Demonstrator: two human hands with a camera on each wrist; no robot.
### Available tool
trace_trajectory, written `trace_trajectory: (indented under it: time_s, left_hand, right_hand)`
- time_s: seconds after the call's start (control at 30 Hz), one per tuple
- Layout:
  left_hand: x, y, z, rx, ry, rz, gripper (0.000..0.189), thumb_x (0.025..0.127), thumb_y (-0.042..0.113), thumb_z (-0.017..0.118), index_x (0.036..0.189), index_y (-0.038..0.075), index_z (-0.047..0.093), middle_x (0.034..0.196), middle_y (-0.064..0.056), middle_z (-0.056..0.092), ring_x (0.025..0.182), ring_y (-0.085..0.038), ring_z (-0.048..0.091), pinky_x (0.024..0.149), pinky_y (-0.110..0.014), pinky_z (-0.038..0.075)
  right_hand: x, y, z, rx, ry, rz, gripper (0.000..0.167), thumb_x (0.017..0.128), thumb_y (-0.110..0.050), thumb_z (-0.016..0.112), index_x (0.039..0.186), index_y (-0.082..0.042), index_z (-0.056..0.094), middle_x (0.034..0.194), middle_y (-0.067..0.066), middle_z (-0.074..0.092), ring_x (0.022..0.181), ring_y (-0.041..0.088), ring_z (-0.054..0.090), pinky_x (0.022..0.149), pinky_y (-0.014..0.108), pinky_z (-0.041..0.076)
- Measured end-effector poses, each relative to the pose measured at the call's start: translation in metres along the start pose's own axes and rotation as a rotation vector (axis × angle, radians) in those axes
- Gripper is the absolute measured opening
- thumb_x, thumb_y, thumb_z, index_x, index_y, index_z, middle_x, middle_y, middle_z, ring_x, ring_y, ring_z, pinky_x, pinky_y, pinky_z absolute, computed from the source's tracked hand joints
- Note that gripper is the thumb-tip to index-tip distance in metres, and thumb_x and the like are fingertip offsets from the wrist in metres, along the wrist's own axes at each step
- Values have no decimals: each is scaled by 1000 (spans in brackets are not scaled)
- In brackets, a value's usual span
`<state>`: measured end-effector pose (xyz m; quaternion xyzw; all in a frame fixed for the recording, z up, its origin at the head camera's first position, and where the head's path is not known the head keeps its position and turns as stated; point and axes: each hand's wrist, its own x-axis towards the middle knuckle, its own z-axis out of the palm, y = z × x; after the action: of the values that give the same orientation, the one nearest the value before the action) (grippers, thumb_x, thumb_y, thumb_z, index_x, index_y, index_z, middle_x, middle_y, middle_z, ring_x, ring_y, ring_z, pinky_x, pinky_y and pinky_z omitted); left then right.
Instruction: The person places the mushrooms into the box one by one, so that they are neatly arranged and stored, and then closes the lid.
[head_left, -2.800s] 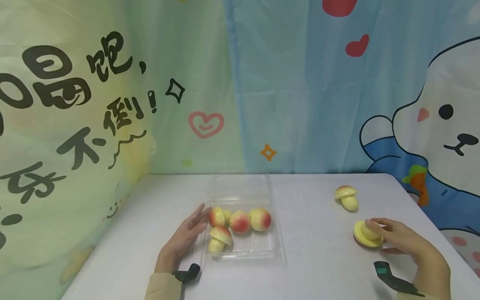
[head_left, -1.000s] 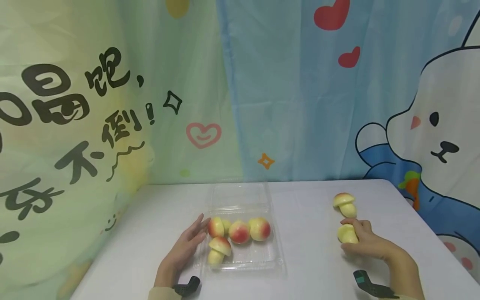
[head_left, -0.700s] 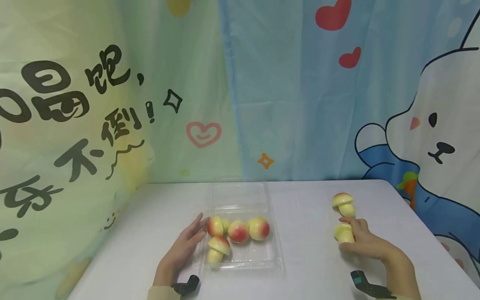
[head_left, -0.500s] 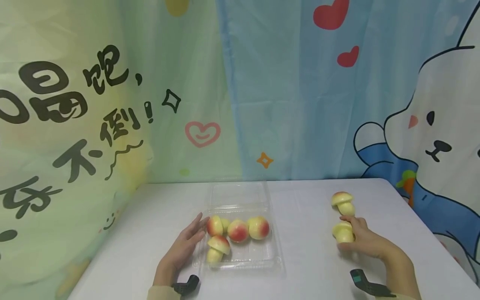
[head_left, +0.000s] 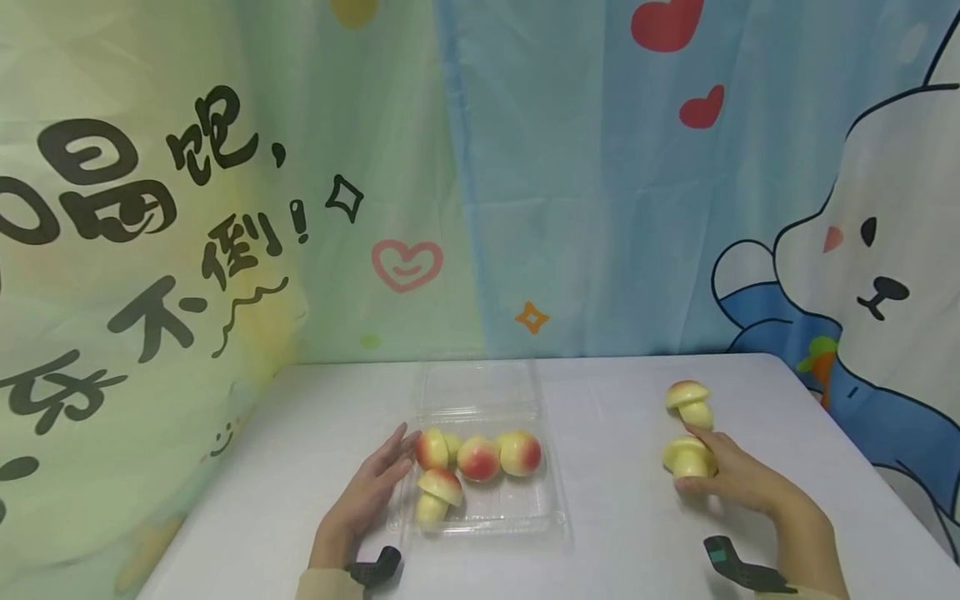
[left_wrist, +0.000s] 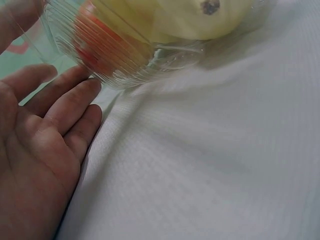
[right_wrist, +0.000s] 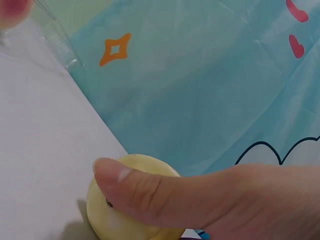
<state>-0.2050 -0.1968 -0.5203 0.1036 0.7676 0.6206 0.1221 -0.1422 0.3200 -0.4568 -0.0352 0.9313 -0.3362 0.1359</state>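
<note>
My right hand [head_left: 757, 483] pinches a toy mushroom [head_left: 688, 458], pale yellow with a wide cap, between thumb and fingers at the right of the table. In the right wrist view the thumb lies across the pale round mushroom [right_wrist: 125, 195]; the other fingers are hidden. Just beyond it lies a second mushroom [head_left: 688, 402] with a red-tinged cap. My left hand [head_left: 367, 483] rests beside a clear plastic box [head_left: 517, 504], its extended fingers at the left wall. Several red-and-yellow mushrooms, one a clear mushroom shape [head_left: 437, 496], lie in the box.
The box's clear lid [head_left: 480, 387] is folded back toward the rear edge of the white table [head_left: 615, 533]. A printed curtain [head_left: 570, 208] hangs right behind the table and along the left side. Each wrist carries a dark strapped device [head_left: 746, 567].
My right hand has moved left with the mushroom, from the right side to just in front of the second one. The mushroom has turned in my grip. My left hand stays at the box.
</note>
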Motion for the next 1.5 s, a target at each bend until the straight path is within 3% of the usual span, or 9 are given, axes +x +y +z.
trace_trajectory:
  time_s: [0.27,0.5,0.87,1.03,1.27,1.5]
  left_hand:
    - [1,0,1,32,15,-2,70,93,35,57,152,21,23,150,0,41,142,-25,31,116,-58,9]
    - [0,-1,2,51,16,-9,70,93,37,57,152,21,22,150,1,41,142,-24,31,117,-58,9]
    - [1,3,-5,57,-19,36,67,96,29,54,153,18,20,151,-1,39,142,-24,32,118,-54,11]
    - [1,7,-7,72,-24,19,67,96,31,53,153,20,19,152,0,38,142,-24,32,118,-55,12]
    - [0,7,-6,53,-16,-11,69,95,35,54,153,22,20,152,1,39,143,-25,30,117,-56,12]
    - [1,2,-3,33,-24,-15,68,95,34,54,153,21,19,152,0,38,143,-25,29,117,-56,13]
  right_hand:
    - [1,6,4,48,-10,-52,90,84,-34,70,147,5,18,140,40,25,126,59,27,93,73,32]
    - [6,10,9,64,19,-68,98,81,-33,73,145,11,13,141,41,23,127,57,26,96,72,29]
    - [10,6,8,72,20,-156,91,79,-29,76,145,1,22,139,35,37,125,53,40,98,61,40]
    - [14,4,9,78,29,-189,94,77,-25,78,147,3,22,142,37,32,126,53,41,99,59,41]
    - [17,4,11,57,85,-131,101,72,-27,81,147,7,22,141,33,30,126,48,40,101,57,40]
    - [14,4,10,41,68,-74,105,70,-33,82,146,9,22,145,37,27,128,53,37,103,59,38]
